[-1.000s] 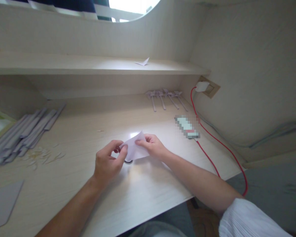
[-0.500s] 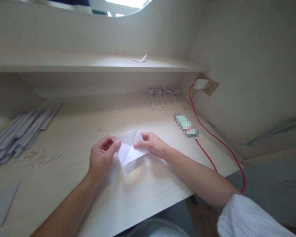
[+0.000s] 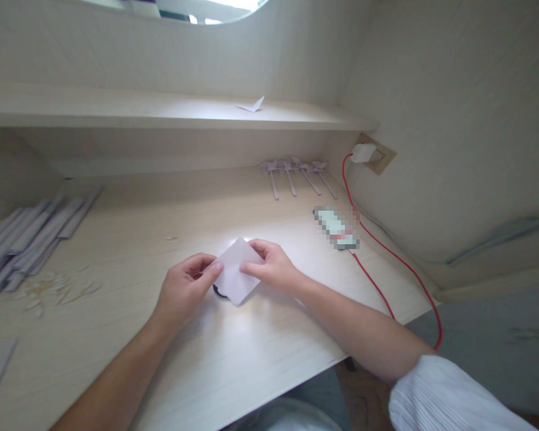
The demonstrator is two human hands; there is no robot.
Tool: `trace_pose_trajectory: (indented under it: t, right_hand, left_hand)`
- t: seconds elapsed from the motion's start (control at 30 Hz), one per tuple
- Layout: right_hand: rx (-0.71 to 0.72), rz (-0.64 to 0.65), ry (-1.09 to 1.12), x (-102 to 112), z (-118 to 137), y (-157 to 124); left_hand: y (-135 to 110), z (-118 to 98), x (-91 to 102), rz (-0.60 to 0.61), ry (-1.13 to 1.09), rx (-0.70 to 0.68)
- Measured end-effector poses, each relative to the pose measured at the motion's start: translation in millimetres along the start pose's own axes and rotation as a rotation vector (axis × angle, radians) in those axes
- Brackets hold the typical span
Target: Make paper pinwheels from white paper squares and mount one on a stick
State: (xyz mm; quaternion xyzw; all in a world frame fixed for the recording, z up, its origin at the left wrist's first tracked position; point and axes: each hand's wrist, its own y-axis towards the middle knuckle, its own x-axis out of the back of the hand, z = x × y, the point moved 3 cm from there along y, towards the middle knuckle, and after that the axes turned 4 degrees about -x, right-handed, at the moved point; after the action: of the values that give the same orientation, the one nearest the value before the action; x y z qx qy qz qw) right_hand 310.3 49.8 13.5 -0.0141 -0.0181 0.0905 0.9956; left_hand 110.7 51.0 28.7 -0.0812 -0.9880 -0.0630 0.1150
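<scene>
A small pale sheet of paper (image 3: 235, 274) lies tilted over the desk (image 3: 260, 353) between my two hands. My left hand (image 3: 186, 287) pinches its left corner with curled fingers. My right hand (image 3: 269, 266) presses thumb and fingers on its right edge. A dark round object (image 3: 218, 293) peeks out from under the paper's lower left edge; most of it is hidden.
Several folded paper pieces with stems (image 3: 296, 173) lie at the back. A blurred device (image 3: 336, 227) on a red cable (image 3: 386, 251) runs to a wall charger (image 3: 363, 153). Grey paper strips (image 3: 27, 236) and scraps (image 3: 63, 287) lie left. A folded paper (image 3: 251, 105) sits on the shelf.
The paper was held folded up, then spread open showing creases, and is now folded smaller and lower over the desk. Both hands stayed on it.
</scene>
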Motion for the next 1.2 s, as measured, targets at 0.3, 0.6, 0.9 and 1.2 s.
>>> trace_pose_trajectory:
  t: [0.3, 0.6, 0.9, 1.2]
  right_hand:
    - [0.093, -0.093, -0.190, 2, 8, -5]
    - [0.037, -0.099, -0.030, 0, 5, -5]
    - [0.072, -0.145, -0.217, 4, -3, 0]
    - [0.278, 0.021, -0.780, -21, 5, -19]
  left_hand:
    - [-4, -8, -0.9, 0.057, 0.085, -0.045]
    - [-1, -9, 0.4, 0.091, 0.143, -0.004]
    - [4, -7, 20.1, -0.231, 0.211, -0.054]
    - [6, -3, 28.1, -0.367, 0.304, -0.055]
